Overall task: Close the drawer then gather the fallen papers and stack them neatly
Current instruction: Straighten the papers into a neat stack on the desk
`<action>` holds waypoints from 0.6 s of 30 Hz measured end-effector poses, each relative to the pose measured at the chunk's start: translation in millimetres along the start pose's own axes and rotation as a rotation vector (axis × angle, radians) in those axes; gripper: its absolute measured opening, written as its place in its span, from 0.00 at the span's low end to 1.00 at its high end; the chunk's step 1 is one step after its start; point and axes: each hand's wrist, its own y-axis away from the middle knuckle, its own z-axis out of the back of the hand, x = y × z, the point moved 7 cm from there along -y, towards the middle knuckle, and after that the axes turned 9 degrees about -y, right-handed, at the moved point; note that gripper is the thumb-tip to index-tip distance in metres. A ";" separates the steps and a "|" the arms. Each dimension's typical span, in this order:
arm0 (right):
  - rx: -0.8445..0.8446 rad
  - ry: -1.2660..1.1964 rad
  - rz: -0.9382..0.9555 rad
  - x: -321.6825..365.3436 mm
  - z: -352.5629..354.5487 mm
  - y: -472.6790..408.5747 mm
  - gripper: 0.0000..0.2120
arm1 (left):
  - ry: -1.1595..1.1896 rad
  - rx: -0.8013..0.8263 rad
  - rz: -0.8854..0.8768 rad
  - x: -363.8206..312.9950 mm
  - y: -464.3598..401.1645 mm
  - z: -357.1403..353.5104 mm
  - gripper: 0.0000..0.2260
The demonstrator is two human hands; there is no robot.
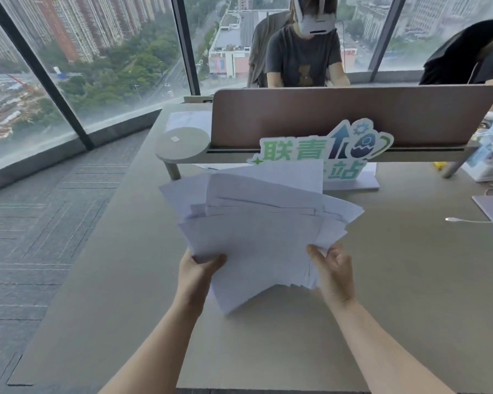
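my single head view looks forward and down from above the grey-beige desk [396,280], close over my forearms, facing the brown divider panel [353,115] and the windows beyond.

One messy bunch of white papers [256,223] is held by two hands, the left hand [197,275] at seven o'clock and the right hand [335,275] at five o'clock; the sheets are too many to be counted. One green sign [319,147] is seen at twelve o'clock. Two other people are seen: one person [305,55] at twelve o'clock and a second person [473,55] at two o'clock. One white cable [464,220] is seen at three o'clock.
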 end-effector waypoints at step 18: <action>0.059 -0.032 -0.075 -12.0 -33.9 -0.3 0.04 | 0.014 0.041 0.074 8.2 -3.4 -13.8 0.21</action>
